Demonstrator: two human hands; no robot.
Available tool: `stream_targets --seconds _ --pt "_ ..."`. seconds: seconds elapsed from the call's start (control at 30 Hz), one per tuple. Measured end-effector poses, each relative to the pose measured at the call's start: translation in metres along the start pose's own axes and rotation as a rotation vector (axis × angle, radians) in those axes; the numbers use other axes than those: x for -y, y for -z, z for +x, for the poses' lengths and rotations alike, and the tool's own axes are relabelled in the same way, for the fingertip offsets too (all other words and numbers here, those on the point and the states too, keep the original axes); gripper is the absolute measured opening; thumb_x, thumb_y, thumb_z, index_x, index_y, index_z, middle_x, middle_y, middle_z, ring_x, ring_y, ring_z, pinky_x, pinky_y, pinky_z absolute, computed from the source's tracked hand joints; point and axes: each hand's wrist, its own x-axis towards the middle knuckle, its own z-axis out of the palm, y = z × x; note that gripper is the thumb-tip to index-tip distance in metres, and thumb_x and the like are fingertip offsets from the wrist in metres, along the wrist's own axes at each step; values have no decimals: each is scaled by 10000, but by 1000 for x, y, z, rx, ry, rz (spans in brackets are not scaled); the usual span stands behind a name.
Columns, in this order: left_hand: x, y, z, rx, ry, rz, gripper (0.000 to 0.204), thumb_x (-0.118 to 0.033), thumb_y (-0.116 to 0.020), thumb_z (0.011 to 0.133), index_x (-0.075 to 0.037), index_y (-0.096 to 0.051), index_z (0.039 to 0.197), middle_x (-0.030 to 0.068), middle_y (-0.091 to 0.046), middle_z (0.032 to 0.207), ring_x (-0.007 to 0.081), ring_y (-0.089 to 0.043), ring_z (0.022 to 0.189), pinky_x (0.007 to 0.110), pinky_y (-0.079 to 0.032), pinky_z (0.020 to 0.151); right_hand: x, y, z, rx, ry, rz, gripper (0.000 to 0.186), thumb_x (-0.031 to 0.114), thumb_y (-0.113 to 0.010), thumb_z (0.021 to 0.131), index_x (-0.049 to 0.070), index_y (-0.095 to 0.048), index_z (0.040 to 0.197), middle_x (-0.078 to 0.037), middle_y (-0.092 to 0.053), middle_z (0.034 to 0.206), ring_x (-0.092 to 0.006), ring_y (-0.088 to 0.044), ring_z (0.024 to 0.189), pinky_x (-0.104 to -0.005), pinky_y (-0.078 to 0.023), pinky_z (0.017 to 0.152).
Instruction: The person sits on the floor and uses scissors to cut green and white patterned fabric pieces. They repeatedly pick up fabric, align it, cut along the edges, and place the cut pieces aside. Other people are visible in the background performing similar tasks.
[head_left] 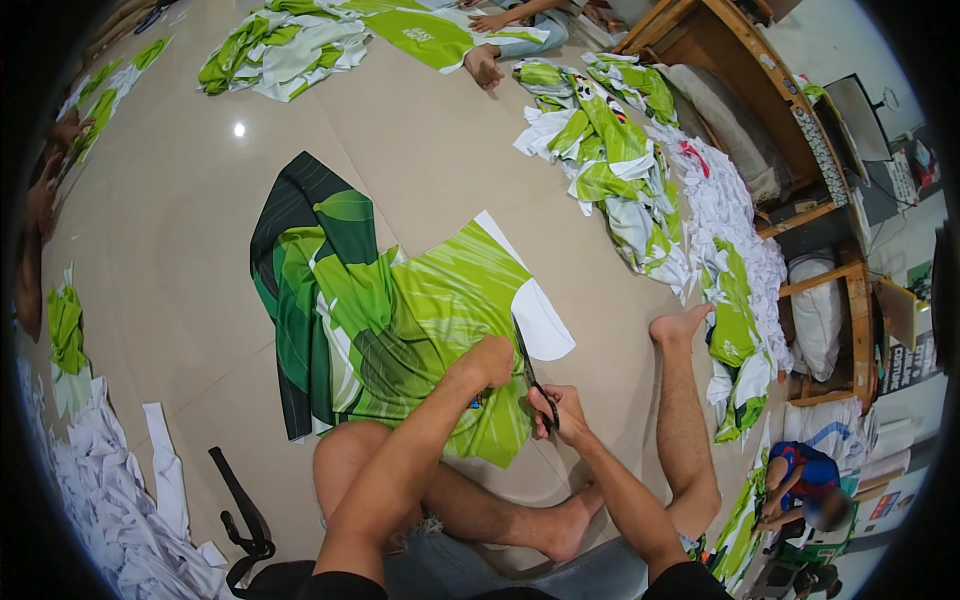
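Observation:
A green printed fabric piece [440, 290], with dark green and white patterns, lies partly crumpled on the floor in front of me. My left hand [487, 362] is closed on this fabric close to its right edge. In my right hand [562, 412] are black-handled scissors [530, 372], my fingers around the handles. Their blades point away from me, along the border between the green print and a white margin [543, 322]. That white strip sticks out to the right of the blades. How far apart the blades are I cannot tell.
Green and white cloth pieces [610, 170] and white scraps [740, 220] line the right side. Another scrap heap [120, 500] lies at lower left, near a black strap [240, 500]. Other people sit at the far edge and right. Wooden furniture [770, 90] stands at far right.

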Motion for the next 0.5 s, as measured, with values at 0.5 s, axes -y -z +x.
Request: stream_targets --seconds 0.5 --pt "25 36 -2 -378 91 88 244 -101 -850 646 0 -713 821 206 -705 849 357 -696 839 415 -553 762 11 -52 -6 -158 -56 303 549 474 -777 846 -42 -591 826 -53 -513 553 -143 -486 373 -287 -415 351"
